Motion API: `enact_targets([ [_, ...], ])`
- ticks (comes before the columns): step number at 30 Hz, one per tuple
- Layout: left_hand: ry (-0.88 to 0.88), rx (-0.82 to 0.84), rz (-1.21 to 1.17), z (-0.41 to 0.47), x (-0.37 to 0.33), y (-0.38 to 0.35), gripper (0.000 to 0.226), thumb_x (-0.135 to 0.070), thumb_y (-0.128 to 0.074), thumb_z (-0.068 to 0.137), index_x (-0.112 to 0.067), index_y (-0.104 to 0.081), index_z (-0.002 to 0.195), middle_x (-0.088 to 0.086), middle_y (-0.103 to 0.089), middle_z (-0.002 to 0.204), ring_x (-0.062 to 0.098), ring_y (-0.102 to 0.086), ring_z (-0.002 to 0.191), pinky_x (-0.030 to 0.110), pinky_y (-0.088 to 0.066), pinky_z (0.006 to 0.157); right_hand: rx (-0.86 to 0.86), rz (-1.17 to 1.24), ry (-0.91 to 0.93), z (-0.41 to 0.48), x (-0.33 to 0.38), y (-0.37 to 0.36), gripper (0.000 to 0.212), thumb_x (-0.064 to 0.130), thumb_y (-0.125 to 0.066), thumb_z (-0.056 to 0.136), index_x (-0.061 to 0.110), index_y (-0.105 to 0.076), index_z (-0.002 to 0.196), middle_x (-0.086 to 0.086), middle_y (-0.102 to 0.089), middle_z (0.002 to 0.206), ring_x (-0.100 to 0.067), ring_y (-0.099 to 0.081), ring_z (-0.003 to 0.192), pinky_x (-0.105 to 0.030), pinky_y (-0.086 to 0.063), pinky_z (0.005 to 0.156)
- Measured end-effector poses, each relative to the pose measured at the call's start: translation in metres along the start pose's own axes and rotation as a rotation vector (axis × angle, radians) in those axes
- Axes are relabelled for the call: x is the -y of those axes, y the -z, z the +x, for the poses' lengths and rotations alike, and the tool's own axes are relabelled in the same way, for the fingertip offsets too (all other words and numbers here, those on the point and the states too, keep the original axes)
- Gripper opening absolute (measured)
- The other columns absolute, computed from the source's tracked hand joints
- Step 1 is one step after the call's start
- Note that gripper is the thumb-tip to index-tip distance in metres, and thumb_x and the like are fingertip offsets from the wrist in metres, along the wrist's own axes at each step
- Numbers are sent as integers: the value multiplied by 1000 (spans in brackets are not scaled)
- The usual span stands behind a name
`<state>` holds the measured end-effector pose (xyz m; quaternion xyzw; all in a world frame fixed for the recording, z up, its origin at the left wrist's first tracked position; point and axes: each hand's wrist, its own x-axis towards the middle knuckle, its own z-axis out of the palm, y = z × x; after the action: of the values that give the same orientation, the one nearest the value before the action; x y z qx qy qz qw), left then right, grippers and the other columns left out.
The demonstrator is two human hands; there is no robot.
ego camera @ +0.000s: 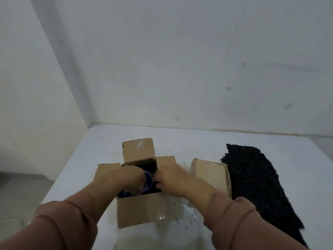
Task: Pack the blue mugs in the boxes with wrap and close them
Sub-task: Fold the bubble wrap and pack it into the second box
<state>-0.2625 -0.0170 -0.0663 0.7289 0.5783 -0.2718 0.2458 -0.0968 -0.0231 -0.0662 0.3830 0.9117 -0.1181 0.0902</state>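
Observation:
An open cardboard box (144, 210) stands on the white table, all its flaps spread outward. Dark wrap (149, 165) lines its inside. My left hand (129, 179) grips a blue mug (146, 181) and holds it inside the box opening; only part of the mug's rim shows. My right hand (170, 175) reaches into the box from the right, fingers curled at the wrap beside the mug. A second cardboard box (210, 173) sits shut just to the right.
A sheet of black bubble wrap (255, 186) lies flat on the table at the right. White walls close in behind and at the left, where the table edge (59, 179) drops to the floor.

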Motion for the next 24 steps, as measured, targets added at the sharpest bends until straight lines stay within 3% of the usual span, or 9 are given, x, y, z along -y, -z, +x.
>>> enact_targets([
  [5,111,-87,162,-8,6,-9,25,-29,-59,87,-15,-67,105,1,-61,85,16,-58,83,27,-46,80,37,-88,-54,21,11,-7,32,14,-48,91,8,-56,122,-16,-58,117,-32,-55,106,-41,-47,90],
  [8,39,-170,104,-10,11,-12,23,-27,-52,89,-16,-67,103,1,-60,85,14,-51,78,23,-38,69,-15,123,-127,25,10,-9,27,12,-55,86,8,-61,111,-17,-56,118,-34,-54,103,-36,-42,81],
  [11,-23,-255,85,-13,23,-19,14,-30,-53,86,-28,-64,94,-10,-56,81,10,-49,77,22,-33,67,-76,410,-202,31,7,-12,22,8,-56,80,12,-58,102,-14,-54,119,-27,-52,92,-21,-36,66],
  [13,-24,-299,73,-11,30,-23,4,-34,-55,82,-36,-58,83,-14,-59,83,11,-51,81,27,-33,74,-121,636,-336,36,10,-14,25,6,-56,72,16,-54,95,-12,-58,103,-24,-55,80,-23,-39,59],
  [16,-28,-262,32,-10,33,-22,5,-33,-57,79,-36,-54,79,-15,-58,85,11,-50,84,31,-26,77,-154,617,-395,38,9,-13,30,6,-55,66,17,-54,94,-4,-56,83,-17,-52,67,-22,-38,50],
  [18,-33,-243,30,-9,31,-18,5,-33,-55,81,-36,-56,84,-14,-58,88,13,-48,86,28,-24,76,-125,651,-386,34,11,-9,29,4,-57,70,15,-56,97,-5,-57,85,-18,-54,70,-23,-40,52],
  [20,-30,-279,28,-8,22,-9,10,-34,-48,84,-37,-57,88,-16,-55,81,11,-46,81,24,-22,67,-47,470,-258,26,6,-5,26,6,-55,79,12,-63,103,-10,-63,98,-27,-59,88,-27,-46,70],
  [22,-61,-398,44,-6,3,3,17,-33,-42,86,-36,-59,90,-15,-58,81,10,-49,79,27,-23,68,-128,379,-188,14,-2,-1,27,9,-51,83,13,-68,103,-12,-65,109,-30,-57,101,-30,-44,84],
  [24,-141,-493,-53,-1,-27,16,21,-29,-42,88,-32,-61,95,-9,-65,97,14,-56,88,31,-35,76,-315,457,-248,-5,-17,4,27,9,-50,80,14,-69,99,-12,-67,108,-30,-58,101,-29,-45,85],
])
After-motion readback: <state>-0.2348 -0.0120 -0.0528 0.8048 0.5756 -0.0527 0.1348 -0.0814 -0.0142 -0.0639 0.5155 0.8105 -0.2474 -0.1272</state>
